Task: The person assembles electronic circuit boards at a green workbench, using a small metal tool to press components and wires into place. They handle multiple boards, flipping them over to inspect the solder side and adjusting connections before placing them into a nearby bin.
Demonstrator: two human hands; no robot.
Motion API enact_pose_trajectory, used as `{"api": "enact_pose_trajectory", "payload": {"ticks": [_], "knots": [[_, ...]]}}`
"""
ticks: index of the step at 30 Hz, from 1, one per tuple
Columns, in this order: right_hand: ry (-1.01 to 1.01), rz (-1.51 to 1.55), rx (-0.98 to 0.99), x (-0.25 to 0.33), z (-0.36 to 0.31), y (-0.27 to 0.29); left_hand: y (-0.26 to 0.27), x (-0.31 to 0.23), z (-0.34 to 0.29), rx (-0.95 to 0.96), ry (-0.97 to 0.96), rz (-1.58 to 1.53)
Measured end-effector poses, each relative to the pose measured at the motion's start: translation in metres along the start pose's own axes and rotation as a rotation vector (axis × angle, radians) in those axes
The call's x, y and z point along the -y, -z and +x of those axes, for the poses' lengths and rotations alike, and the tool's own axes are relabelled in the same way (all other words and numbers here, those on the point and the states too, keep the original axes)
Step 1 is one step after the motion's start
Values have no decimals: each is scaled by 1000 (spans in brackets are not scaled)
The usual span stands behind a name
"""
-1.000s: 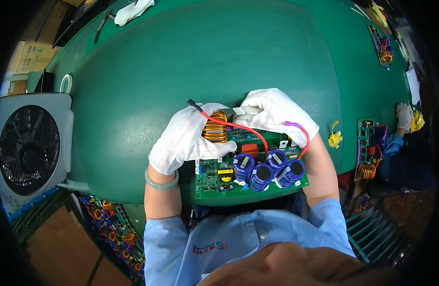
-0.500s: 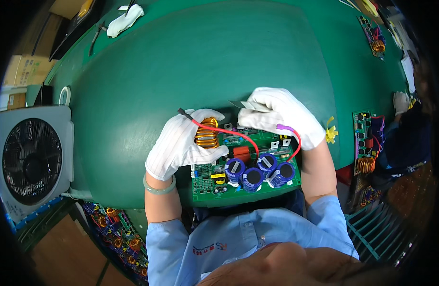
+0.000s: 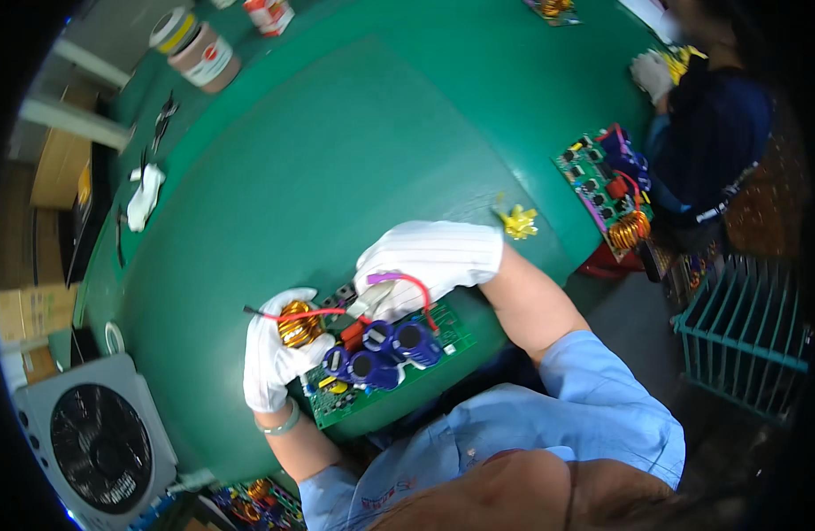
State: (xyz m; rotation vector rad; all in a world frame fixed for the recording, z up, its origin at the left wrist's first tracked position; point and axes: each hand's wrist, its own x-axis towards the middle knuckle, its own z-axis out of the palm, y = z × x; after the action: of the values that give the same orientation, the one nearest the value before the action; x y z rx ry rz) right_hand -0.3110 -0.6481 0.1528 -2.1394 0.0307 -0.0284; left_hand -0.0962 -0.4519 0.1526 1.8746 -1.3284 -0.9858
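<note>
A green circuit board (image 3: 363, 411) lies tilted near the table's front edge, carrying blue capacitors (image 3: 375, 369), a copper-wound coil (image 3: 299, 325), a red wire and a second red wire with a purple end (image 3: 385, 278). My left hand (image 3: 270, 358), in a white glove, is closed around the board's left end, thumb and fingers either side of the coil. Over the board's far side, my gloved right hand (image 3: 425, 265) bends down with its fingers pinched on a small flat grey piece (image 3: 372, 299). The wires partly hide its fingertips.
Left stands a grey fan (image 3: 102, 442); a jar (image 3: 204, 57) and a white cloth (image 3: 145, 199) lie beyond. A yellow ribbon-like bundle (image 3: 519, 222) is beyond my right forearm. At right are another board (image 3: 602, 190), a co-worker's gloved hand (image 3: 653, 77) and a green rack (image 3: 744, 336).
The whole view has turned, so the board appears further left and tilted. My right hand has come from the board's far edge in over its components, still with the grey piece.
</note>
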Motion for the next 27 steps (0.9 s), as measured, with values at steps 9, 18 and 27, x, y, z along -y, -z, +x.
{"api": "enact_pose_trajectory", "payload": {"ticks": [9,18,27], "knots": [[-210,-29,8,17,-5,8,-5,0,-1,-9,73,-225],[-207,-65,24,11,-2,5,-9,9,-2,-33,68,-264],[-121,64,-93,-2,-12,10,-16,12,0,-35,59,-420]]}}
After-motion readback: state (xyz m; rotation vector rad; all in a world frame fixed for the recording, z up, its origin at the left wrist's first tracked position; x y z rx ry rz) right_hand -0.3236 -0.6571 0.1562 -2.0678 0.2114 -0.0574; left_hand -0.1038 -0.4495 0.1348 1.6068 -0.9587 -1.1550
